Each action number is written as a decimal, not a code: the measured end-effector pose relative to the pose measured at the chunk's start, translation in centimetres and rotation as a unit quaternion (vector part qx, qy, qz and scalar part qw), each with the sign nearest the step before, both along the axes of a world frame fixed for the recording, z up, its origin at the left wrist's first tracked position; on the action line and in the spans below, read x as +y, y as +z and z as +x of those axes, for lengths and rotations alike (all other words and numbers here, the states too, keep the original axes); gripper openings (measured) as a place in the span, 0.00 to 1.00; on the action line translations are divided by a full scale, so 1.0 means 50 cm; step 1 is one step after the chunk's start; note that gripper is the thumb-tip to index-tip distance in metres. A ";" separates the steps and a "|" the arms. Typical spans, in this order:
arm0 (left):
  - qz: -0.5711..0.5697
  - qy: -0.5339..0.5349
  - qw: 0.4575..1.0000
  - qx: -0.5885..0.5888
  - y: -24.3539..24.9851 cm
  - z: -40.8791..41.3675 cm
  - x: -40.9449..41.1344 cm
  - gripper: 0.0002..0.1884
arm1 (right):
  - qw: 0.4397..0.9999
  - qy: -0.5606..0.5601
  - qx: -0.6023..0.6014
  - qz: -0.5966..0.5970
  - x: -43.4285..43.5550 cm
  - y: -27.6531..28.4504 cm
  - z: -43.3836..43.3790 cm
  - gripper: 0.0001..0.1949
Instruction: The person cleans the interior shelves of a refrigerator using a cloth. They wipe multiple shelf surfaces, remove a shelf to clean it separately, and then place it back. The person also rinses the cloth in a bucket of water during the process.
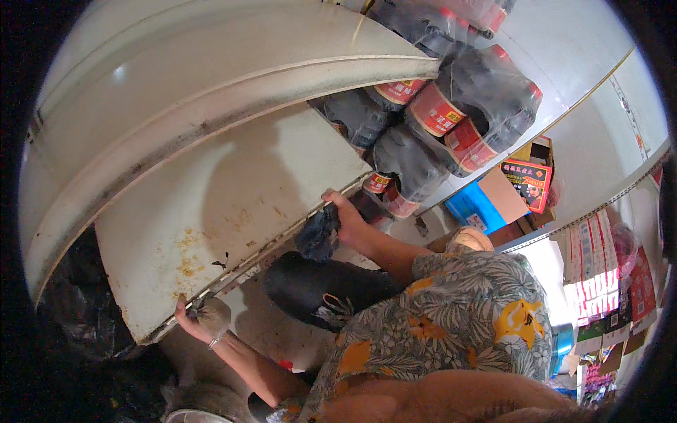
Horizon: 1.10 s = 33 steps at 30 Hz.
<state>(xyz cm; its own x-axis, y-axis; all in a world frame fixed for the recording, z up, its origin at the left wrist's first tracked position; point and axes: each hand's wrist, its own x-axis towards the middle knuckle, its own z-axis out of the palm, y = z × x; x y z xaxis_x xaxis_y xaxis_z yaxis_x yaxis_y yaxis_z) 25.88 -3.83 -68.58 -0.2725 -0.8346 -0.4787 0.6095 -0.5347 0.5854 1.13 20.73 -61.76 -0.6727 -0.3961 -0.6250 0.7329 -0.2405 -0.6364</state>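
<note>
Both my hands are on the near edge of a stained white panel [254, 185], with fingers at its rim. My left hand [198, 325] grips it near the lower-left corner, beside a pale greyish bundle [213, 315] that I cannot identify. Farther along the same edge, my right hand [341, 211] curls over it. Close below the right hand hangs a dark crumpled thing [317, 232], possibly a cloth or bag. Yellow-brown stains and a small black scrap [221, 261] mark the panel. Its far side runs under a large white ledge [238, 95].
Shrink-wrapped packs of dark bottles [449, 116] with red labels stand against the panel's right end. Black plastic [84, 301] lies at its left. Open cartons, including a blue box [481, 203], sit at right. A round white rim [198, 416] shows below.
</note>
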 end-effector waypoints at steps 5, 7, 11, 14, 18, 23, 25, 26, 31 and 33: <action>-0.010 0.004 1.000 -0.027 -0.009 0.013 -0.007 0.25 | 0.999 0.021 0.038 -0.003 -0.004 0.048 0.006 0.14; 0.018 -0.025 0.999 0.015 -0.028 0.026 -0.021 0.25 | 0.999 0.002 0.041 0.017 -0.013 0.064 0.012 0.14; 0.020 -0.006 1.000 0.006 0.049 -0.006 0.025 0.24 | 0.997 -0.012 0.074 0.015 -0.002 0.067 0.009 0.14; 0.028 0.028 0.999 -0.009 0.089 -0.027 0.044 0.22 | 0.995 0.002 0.099 0.013 0.023 0.040 -0.011 0.15; 0.042 -0.030 0.993 0.105 -0.047 0.037 -0.020 0.22 | 0.999 0.014 -0.006 0.029 0.016 0.050 0.010 0.14; -0.036 0.027 0.999 0.008 0.035 -0.017 0.038 0.20 | 0.998 0.012 0.061 0.031 0.008 0.066 0.000 0.15; 0.047 0.001 0.998 0.050 0.021 -0.011 0.012 0.19 | 0.998 0.013 0.054 0.032 0.008 0.053 -0.001 0.15; 0.018 -0.006 1.000 0.025 0.014 -0.007 0.012 0.19 | 0.998 0.033 0.047 0.030 0.013 0.035 -0.010 0.16; 0.034 -0.079 0.994 0.065 0.074 -0.027 0.041 0.20 | 0.996 0.041 0.079 0.030 0.007 0.017 -0.005 0.18; 0.009 -0.060 0.997 0.050 0.094 -0.028 0.040 0.22 | 0.995 0.040 0.083 0.028 -0.011 0.038 0.019 0.19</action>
<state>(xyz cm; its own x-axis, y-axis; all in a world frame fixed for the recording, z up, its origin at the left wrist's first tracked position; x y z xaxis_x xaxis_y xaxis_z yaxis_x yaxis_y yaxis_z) 24.46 -1.86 -63.86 -0.4167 -0.7843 -0.4596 0.5949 -0.6176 0.5145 2.10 20.16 -59.85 -0.7366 -0.4201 -0.5300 0.6313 -0.1461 -0.7616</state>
